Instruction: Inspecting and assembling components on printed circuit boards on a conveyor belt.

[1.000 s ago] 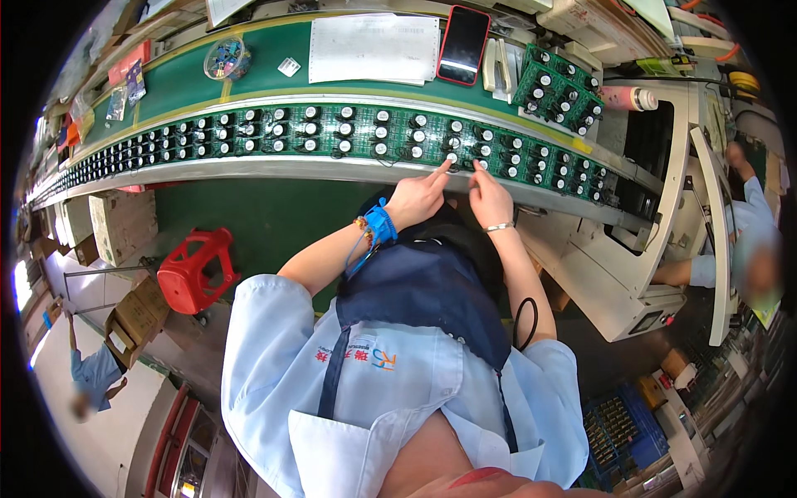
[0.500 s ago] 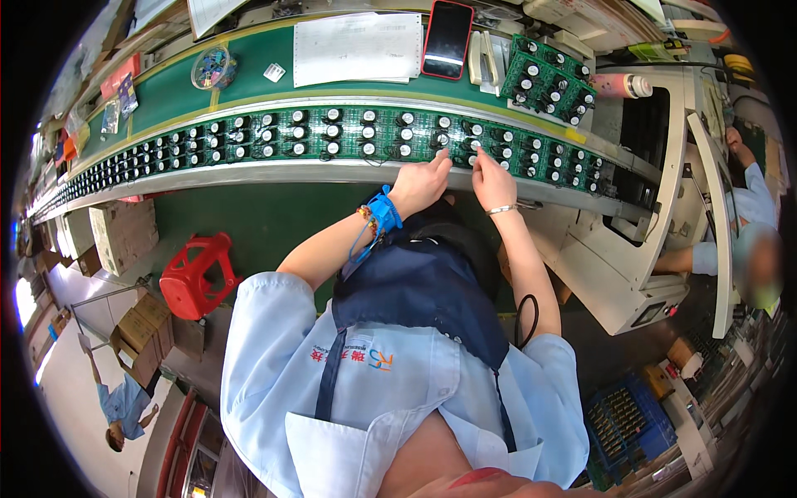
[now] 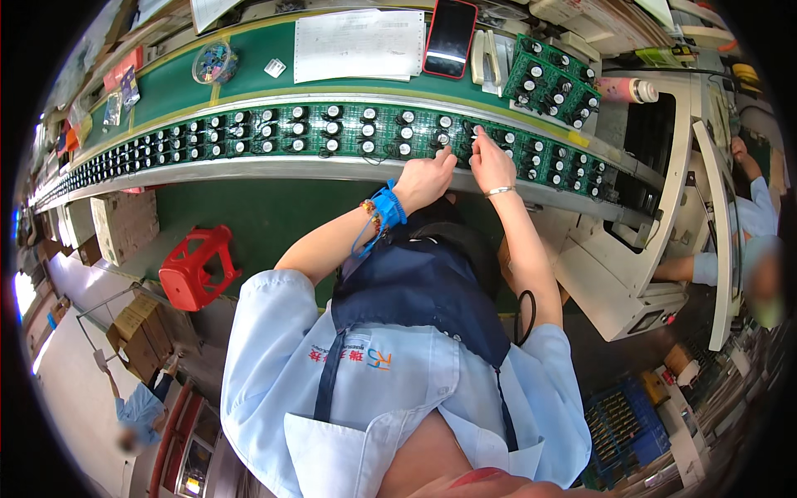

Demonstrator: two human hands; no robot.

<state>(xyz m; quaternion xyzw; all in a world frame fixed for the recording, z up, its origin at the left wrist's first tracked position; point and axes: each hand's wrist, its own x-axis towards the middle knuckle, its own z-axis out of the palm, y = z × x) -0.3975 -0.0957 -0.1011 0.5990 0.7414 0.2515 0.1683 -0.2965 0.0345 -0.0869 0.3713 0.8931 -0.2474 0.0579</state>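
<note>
A long row of green circuit boards [image 3: 353,116], studded with white-topped round parts and black parts with wires, lies along a conveyor in front of me. My left hand [image 3: 426,178], with a blue strap and beads at its wrist, is pinched closed at the row's near edge. Just right of it, my right hand [image 3: 494,163] reaches over the same stretch of boards. Its thumb and forefinger are pressed together beside a white-topped round part. Whatever either hand holds is too small or hidden to make out.
Behind the conveyor lie paper sheets [image 3: 359,46], a phone [image 3: 449,40], a clear tub of small coloured parts [image 3: 214,63] and stacked circuit boards [image 3: 552,76]. A pale machine [image 3: 614,278] stands at the right, a red stool [image 3: 198,267] at the left. Other people are at both sides.
My right hand has moved a little farther up over the boards. The left has shifted slightly right, still pinched. A person at the far left has changed posture.
</note>
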